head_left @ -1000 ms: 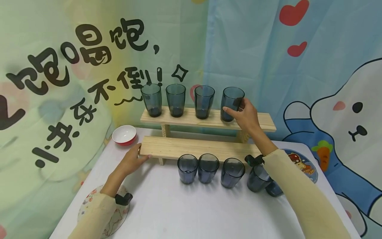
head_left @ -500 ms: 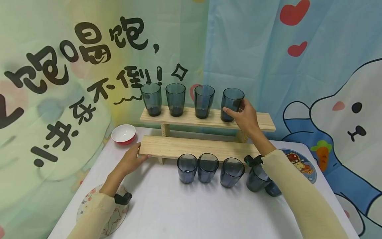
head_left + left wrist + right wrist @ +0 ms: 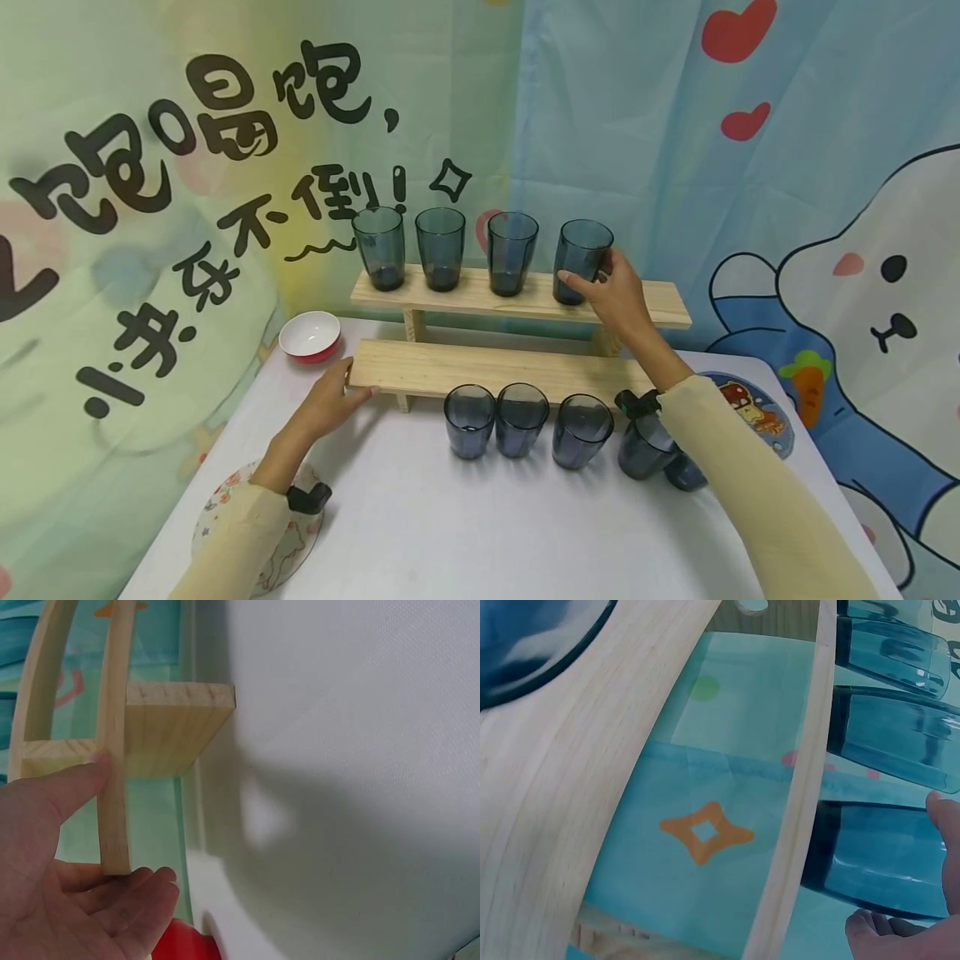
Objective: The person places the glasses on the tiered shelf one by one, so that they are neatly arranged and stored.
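On the upper board of a two-step wooden rack (image 3: 480, 367) stands a row of blue-tinted glasses. My right hand (image 3: 618, 292) grips the rightmost glass (image 3: 579, 262), thumb on its near side, its base at the board; the right wrist view shows the same glass (image 3: 877, 859) between thumb and fingers. My left hand (image 3: 330, 402) holds the left end of the lower board, and in the left wrist view the thumb lies on one face of the board (image 3: 112, 802) with the fingers around its end. More glasses (image 3: 522, 421) stand in front of the rack.
A red bowl with a white inside (image 3: 310, 337) sits left of the rack. Under the left forearm lies a patterned round plate (image 3: 300, 542); a blue cartoon plate (image 3: 772, 417) is at the right, partly behind the right sleeve. A printed curtain (image 3: 637, 108) hangs behind the white table (image 3: 480, 533).
Almost nothing differs. Both hands keep their holds on the glass and the board, and the whole head view has shifted very slightly.
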`<state>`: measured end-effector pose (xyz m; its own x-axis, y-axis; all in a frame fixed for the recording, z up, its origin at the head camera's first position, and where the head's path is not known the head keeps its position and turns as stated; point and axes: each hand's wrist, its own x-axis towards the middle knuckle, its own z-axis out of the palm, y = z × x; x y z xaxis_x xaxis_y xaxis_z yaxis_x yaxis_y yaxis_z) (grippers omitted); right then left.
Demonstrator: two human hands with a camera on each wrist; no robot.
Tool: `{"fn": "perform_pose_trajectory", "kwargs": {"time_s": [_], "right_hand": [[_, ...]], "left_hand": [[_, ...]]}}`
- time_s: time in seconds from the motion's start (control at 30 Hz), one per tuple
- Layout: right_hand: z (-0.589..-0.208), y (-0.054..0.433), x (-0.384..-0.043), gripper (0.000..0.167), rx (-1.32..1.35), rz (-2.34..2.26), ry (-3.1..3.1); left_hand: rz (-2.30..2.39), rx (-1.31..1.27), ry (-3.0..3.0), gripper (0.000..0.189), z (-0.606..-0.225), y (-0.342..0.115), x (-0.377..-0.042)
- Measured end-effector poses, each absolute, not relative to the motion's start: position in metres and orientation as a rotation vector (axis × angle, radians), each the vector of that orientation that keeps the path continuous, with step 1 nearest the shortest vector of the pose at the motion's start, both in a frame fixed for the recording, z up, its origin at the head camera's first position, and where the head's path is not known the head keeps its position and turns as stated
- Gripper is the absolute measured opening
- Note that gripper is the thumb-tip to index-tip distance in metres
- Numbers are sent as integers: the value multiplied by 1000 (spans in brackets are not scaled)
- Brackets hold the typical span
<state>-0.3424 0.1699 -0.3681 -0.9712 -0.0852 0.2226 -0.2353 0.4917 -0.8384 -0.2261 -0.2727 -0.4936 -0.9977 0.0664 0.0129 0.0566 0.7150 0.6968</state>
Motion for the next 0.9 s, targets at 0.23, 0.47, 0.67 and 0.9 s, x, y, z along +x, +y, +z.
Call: {"fn": "perform_pose_trajectory", "kwargs": {"time_s": [0.23, 0.47, 0.67, 0.9], "right_hand": [[-355, 189, -331, 100, 309, 1407, -2627], [-336, 227, -305, 102, 261, 1327, -2670], [-343, 262, -274, 98, 209, 1267, -2713], [-375, 295, -232, 91, 140, 1210, -2739]], "left_hand": [[1168, 114, 2903, 73, -492, -272, -226], [1190, 115, 2889, 74, -493, -272, -226], [1192, 108, 2879, 75, -492, -272, -225], [1196, 111, 2869, 76, -493, -271, -226]]}}
